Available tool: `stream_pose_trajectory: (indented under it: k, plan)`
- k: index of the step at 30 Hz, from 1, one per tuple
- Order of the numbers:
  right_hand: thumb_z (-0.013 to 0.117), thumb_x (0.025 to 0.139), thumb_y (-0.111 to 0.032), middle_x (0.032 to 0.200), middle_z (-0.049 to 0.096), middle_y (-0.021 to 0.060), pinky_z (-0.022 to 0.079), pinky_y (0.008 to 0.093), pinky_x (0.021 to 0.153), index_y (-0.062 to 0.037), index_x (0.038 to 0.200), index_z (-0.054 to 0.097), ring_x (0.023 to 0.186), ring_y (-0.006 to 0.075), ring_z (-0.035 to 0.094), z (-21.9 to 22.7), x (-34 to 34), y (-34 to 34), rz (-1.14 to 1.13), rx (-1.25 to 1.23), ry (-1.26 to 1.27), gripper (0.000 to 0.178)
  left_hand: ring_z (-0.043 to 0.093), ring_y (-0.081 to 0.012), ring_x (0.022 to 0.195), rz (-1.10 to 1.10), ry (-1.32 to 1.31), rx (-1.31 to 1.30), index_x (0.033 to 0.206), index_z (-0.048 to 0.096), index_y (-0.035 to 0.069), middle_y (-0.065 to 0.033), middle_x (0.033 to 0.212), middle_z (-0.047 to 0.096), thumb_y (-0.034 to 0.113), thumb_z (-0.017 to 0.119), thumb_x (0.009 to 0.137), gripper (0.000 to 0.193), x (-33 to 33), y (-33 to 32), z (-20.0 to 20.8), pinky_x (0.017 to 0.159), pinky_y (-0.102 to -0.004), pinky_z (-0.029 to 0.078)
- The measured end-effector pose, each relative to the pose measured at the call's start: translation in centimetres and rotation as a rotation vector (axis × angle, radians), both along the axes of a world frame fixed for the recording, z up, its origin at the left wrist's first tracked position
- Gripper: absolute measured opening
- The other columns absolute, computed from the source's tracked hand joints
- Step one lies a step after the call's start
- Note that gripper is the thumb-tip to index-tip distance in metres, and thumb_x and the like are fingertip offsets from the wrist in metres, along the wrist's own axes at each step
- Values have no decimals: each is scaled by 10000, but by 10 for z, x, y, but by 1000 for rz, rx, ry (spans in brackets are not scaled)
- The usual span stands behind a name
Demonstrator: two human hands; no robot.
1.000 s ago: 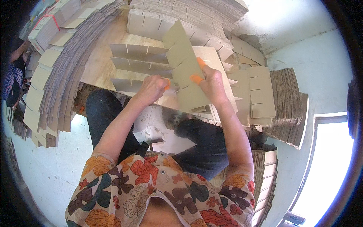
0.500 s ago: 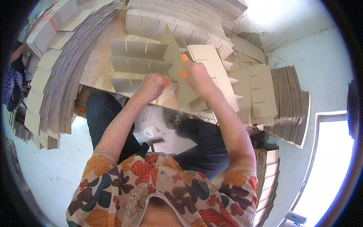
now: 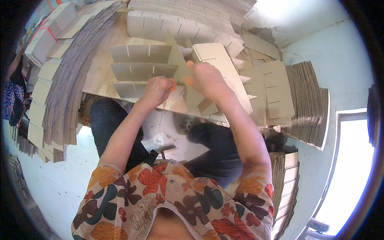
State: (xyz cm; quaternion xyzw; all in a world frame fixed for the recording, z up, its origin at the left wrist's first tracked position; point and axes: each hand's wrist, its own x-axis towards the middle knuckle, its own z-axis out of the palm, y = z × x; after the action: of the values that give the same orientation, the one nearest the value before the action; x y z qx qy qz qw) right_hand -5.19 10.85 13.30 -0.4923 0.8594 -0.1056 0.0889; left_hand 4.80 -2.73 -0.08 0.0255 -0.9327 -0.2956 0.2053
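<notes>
Three slotted cardboard divider strips stand upright and parallel on the work surface; the middle strip (image 3: 138, 71) lies between a far and a near one. A cross strip (image 3: 175, 56) stands across their right ends. My left hand (image 3: 157, 92) is closed at the right end of the near strip (image 3: 129, 90), seeming to pinch it. My right hand (image 3: 208, 80) grips the cross strip from its right side, thumb and fingers around its edge. Orange covers show on fingertips of both hands. How the slots meet behind my hands is hidden.
Flat slotted cardboard pieces (image 3: 212, 56) lie just right of my right hand. Long stacks of strips stand at the back (image 3: 172, 26) and left (image 3: 74, 60); another stack (image 3: 306, 100) leans at right. A person's patterned clothing (image 3: 10, 98) shows at far left.
My right hand has moved slightly down and left with the cross strip, which tilts less and sits lower among the parallel strips. The whole view has shifted a little.
</notes>
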Motion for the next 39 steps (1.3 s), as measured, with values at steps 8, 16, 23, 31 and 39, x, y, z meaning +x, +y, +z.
stream_pose_trajectory:
  k: [8,16,23,31,39]
  plan:
    - [603,731,-52,806,604,250,488,437,703,39,875,588,793,399,605,-33,-9,5,58,-85,27,171,604,-329,679,-7,-17,-48,815,675,68,-145,714,610,101,688,723,99,-1,3,4,603,-423,473]
    - [606,798,-145,884,639,153,506,440,709,-18,919,608,829,335,625,-35,3,42,-93,-154,1,177,601,-335,696,-27,-89,-8,894,671,49,-153,735,605,140,698,729,190,5,1,15,626,-430,475]
    - [737,725,-416,897,655,140,504,404,709,-27,1038,622,806,334,622,-64,-97,161,-585,-45,128,513,595,-325,763,-18,-36,39,990,659,37,-158,781,602,197,725,723,319,14,6,28,651,-409,468]
    - [741,753,-147,727,634,58,467,253,569,9,874,631,638,95,575,-62,-110,190,-784,-499,-633,226,597,-313,766,19,-21,-5,992,662,28,-148,805,617,194,737,709,336,27,-4,24,679,-392,476]
    - [742,753,-119,765,624,46,457,221,571,31,901,601,647,82,553,18,-72,159,-697,-751,-460,253,599,-321,784,102,-72,-35,1041,650,48,-150,849,627,169,728,716,356,49,-28,37,695,-395,479]
